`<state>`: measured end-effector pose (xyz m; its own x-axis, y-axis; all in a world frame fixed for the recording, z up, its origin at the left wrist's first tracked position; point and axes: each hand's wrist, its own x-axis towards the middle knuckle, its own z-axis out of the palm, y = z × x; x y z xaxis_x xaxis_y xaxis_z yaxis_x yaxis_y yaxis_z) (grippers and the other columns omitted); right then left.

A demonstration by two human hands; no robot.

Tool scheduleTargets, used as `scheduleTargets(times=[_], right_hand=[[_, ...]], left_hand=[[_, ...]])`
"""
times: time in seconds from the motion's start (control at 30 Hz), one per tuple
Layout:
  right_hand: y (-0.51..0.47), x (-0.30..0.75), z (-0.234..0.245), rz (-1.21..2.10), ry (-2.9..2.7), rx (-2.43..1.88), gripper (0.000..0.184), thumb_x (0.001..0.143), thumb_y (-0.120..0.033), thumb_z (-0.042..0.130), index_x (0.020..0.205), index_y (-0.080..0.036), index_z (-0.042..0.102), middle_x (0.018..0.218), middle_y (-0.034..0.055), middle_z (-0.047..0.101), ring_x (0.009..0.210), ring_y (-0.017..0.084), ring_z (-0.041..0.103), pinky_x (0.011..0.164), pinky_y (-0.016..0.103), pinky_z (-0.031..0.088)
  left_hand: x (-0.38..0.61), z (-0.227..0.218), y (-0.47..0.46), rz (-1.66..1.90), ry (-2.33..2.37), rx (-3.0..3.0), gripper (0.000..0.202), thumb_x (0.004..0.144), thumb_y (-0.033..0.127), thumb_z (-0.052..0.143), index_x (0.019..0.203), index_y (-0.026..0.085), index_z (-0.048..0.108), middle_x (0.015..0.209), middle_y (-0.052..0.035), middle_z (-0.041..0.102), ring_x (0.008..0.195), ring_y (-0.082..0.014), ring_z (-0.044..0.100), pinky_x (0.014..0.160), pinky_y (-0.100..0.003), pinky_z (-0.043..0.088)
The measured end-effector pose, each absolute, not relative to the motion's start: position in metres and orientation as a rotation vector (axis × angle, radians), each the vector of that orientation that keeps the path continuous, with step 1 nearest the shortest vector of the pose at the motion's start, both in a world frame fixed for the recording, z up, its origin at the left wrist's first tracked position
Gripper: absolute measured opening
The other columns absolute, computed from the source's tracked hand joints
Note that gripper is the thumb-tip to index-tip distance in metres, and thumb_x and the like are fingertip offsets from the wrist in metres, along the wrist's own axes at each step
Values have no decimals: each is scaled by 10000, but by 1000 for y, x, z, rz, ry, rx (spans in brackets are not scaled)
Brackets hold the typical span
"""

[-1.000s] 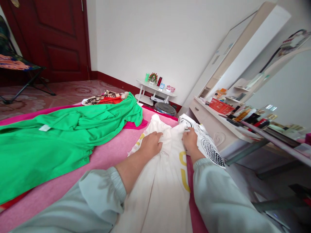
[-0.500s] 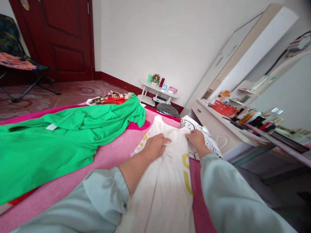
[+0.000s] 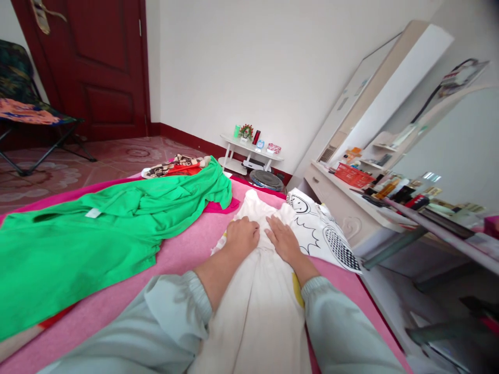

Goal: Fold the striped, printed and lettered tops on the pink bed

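A long white dress [image 3: 265, 301] with yellow print lies lengthwise on the pink bed cover [image 3: 183, 244], its shoulder end pointing away from me. My left hand [image 3: 244, 236] is on its upper part with the fingers curled in, gripping the cloth. Just to the right, my right hand [image 3: 284, 239] lies flat on the same dress, fingers stretched out and slightly apart. Below both hands the cloth runs in lengthwise folds towards me. Beside the dress on the right is a white cloth with black line drawings [image 3: 323, 228].
A green garment [image 3: 97, 234] spreads across the left of the bed, with a patterned brown cloth [image 3: 171, 166] behind it. A dressing table [image 3: 331, 192] carrying a red basket [image 3: 353, 175] and bottles stands right. A folding chair [image 3: 39, 124] is far left.
My right hand has left the dress's right edge and moved inward, now flat beside my left hand. The dress's right side has shifted inward, uncovering more of the drawn-on cloth. My left hand has curled.
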<state>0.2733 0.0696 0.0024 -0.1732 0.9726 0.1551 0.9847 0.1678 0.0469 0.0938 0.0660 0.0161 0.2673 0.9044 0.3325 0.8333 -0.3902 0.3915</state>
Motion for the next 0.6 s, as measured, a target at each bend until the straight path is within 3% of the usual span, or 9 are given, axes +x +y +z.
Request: scheduleTargets(times=[0.17,0.4,0.6], right_hand=[[64,261,4,-178,-2183,-2160,541,968,-448,214,1470,-248,238,1535,77,230,1406,228,201,1110,447,174],[29,248,9,18,-2112,-2204,574,962,-480,180,1476,-230,230,1547,85,185,1419,258,140,1114,450,162],[-28,249,15,116,-2181,-2135,586,951,-523,204,1478,-266,200,1561,50,114,1432,217,74,1133,451,131]], left_hand=[[90,9,70,852,1617,2346,319,870,369,470,1124,274,638,995,-68,634,924,-229,615,817,-345,448],[79,1,72,940,1530,2249,387,847,266,498,1206,139,562,1133,-119,612,1080,-216,566,951,-324,419],[46,1,39,925,1353,2329,553,780,186,554,1320,169,437,1288,-111,520,1202,-204,485,1025,-353,388]])
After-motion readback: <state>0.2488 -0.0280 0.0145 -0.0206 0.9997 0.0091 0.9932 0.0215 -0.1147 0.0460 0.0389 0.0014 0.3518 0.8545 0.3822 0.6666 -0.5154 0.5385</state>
